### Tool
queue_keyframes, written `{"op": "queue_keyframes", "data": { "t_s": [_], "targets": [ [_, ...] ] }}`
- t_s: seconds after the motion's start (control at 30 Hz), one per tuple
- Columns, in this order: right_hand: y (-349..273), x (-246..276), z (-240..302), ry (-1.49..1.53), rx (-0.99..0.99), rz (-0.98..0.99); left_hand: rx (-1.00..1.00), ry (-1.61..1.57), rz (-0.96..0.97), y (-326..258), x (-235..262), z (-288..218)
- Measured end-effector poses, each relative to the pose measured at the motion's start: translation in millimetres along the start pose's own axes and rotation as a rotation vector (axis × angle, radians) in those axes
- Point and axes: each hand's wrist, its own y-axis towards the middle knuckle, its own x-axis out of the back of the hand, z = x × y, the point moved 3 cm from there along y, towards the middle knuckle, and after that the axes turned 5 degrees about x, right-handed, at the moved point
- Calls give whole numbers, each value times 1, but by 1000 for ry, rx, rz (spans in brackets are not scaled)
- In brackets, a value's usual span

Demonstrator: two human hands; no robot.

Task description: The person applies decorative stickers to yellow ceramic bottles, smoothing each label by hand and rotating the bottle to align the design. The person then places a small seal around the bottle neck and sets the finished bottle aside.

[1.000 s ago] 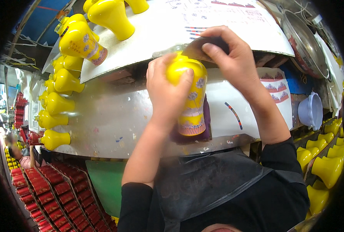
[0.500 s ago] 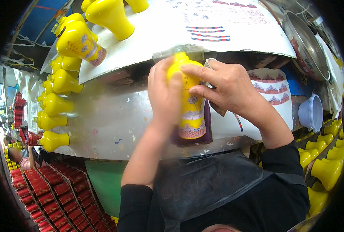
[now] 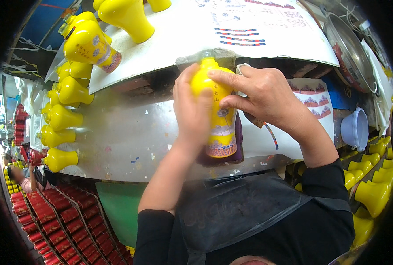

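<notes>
While the left hand (image 3: 193, 106) wraps the yellow bottle (image 3: 223, 104), hiding its left side, the right hand (image 3: 267, 95) rests thumb and forefinger on it, other fingers curled around a brown scraper (image 3: 253, 120). Between them, the bottle lies over a purple pad (image 3: 239, 152), white paper (image 3: 256, 143) just rightward.

A workshop, by its flecked bench (image 3: 121, 138), rows of yellow bottles (image 3: 64, 118), patterned sheets (image 3: 313, 105), stacked red cylinders (image 3: 51, 211).
</notes>
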Motion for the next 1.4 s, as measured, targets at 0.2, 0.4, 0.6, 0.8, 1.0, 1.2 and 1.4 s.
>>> {"op": "queue_keyframes", "data": {
  "t_s": [0.2, 0.4, 0.6, 0.8, 1.0, 1.2, 1.4],
  "targets": [
    [-2, 3, -13, 211, -123, -31, -56, 42, 41, -3, 2, 3],
    [1, 31, 8, 601, -201, -140, 82, -479, 82, -8, -1, 3],
    [25, 26, 18, 106, -74, -222, 137, -515, 5, -10, 0, -2],
    [21, 11, -23, 364, -143, -237, -204, 390, -38, 8, 5, -20],
    [10, 18, -7, 27, 88, -390, 121, -5, -19, 27, -1, -7],
    [-15, 12, 63, 178, 604, -175, 346, -580, 27, 16, -1, -2],
    [-8, 21, 40, -27, 336, -472, 328, -441, 16, 13, 12, -5]
  ]
}}
